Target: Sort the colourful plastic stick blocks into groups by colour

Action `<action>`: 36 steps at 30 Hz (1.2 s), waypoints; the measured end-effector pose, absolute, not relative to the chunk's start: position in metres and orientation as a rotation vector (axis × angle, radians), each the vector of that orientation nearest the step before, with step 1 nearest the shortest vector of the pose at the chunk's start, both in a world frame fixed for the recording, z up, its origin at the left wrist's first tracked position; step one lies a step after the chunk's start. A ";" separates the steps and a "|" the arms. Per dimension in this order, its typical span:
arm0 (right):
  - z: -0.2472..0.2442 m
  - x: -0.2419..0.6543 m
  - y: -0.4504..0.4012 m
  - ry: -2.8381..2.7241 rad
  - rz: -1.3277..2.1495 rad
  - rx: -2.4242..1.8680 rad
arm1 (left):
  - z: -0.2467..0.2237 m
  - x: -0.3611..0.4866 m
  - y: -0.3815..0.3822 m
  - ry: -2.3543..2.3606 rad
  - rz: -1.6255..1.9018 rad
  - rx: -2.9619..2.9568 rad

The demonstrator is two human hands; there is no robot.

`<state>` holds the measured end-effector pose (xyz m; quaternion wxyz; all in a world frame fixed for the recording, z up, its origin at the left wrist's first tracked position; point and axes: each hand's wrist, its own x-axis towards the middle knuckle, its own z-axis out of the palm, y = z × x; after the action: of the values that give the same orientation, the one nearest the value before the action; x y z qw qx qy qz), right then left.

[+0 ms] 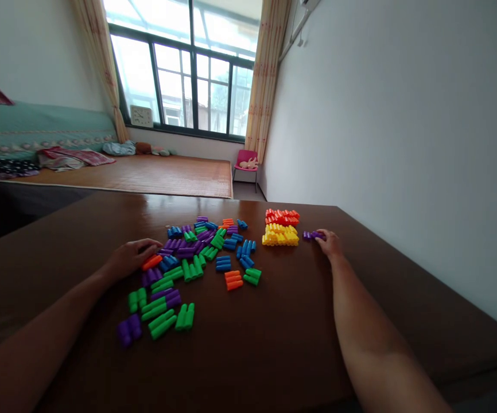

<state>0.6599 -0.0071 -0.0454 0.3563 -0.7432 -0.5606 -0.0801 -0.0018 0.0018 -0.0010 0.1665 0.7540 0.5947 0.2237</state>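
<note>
My right hand (329, 242) reaches out to the right side of the table, its fingers closed on the right end of some purple plastic blocks (307, 236) shaped like joined rounded tubes. Just left of it are stacked rows of yellow blocks (280, 236), with red-orange rows (282, 217) behind them. My left hand (139, 252) rests at the left edge of a mixed pile, fingers slightly bent and apart. Beside its fingertips lies an orange block (152, 263). Purple blocks (185, 252), green blocks (192, 269) and blue blocks (223, 264) lie scattered about the pile.
Everything lies on a glossy dark brown table (266, 344). A white wall (403, 126) runs along the right. Beyond the table are a bed with a mat (179, 175), a pink chair (247, 158) and a window with a white clock (141, 116) on its sill.
</note>
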 end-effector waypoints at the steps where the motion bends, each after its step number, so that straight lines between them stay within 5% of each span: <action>1: -0.045 0.659 -0.007 -1.420 -0.190 -1.920 | -0.001 -0.001 0.002 1.697 0.636 2.143; 28: -0.056 0.647 0.003 -1.470 -0.364 -2.212 | 0.001 0.004 -0.004 1.754 0.697 2.172; 36: 0.004 0.582 0.006 -1.516 -0.517 -1.700 | 0.002 0.012 -0.011 1.778 0.674 2.246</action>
<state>0.5824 0.0059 0.0041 0.3921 -0.6696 -0.5971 -0.2034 0.0118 -0.0115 0.0022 0.0992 0.7595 0.6012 0.2277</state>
